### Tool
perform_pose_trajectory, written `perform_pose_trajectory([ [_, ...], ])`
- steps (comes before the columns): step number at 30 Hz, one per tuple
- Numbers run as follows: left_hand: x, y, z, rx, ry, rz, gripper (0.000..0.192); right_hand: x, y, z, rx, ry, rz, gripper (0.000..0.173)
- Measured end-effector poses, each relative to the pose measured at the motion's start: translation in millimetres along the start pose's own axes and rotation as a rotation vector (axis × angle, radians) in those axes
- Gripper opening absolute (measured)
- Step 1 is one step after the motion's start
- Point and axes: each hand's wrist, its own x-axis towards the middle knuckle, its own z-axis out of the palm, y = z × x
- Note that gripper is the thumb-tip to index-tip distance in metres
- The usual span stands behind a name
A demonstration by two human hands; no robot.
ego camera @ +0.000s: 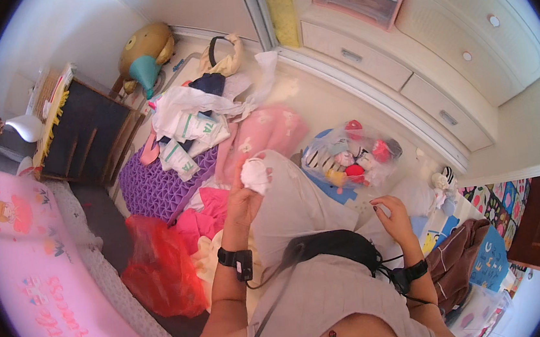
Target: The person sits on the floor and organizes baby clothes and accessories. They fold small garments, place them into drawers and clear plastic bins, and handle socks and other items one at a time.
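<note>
My left hand (245,202) grips a small white bundle (254,176), perhaps a rolled sock, above my left knee. Beside my right thigh, my right hand (394,217) hangs with fingers apart and holds nothing that I can see. A clear plastic bag (373,131) of small stuffed or knitted items, several of them red, lies on the floor beyond it. In front of my left hand is a pink patterned cloth (268,129). Bright pink fabric (211,215) and a purple lattice-patterned cushion (155,191) are left of that hand.
White clothing and packets (197,126) are heaped on the purple cushion. A red plastic bag (163,271) sits to my left, by a pink printed bed bumper (40,259). Ahead are a dark cabinet (85,127) and built-in drawers (356,53). A brown cloth (457,260) lies at right.
</note>
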Motion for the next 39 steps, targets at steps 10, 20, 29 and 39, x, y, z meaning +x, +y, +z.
perform_pose_trajectory([
  [10,17,-75,80,0.800,-0.183,-0.326,0.045,-9,-16,-10,0.629,-0.036,0.094,0.054],
  [20,8,-141,113,1.244,-0.778,-0.433,0.057,-3,-14,3,0.440,0.008,-0.082,0.071],
  [29,-13,-141,80,1.143,-1.004,-0.412,0.070,-8,-2,11,0.586,-0.212,0.077,0.070],
  [39,-3,-113,62,0.901,-0.812,-0.541,0.075,-20,-4,-2,0.525,0.078,0.047,0.036],
])
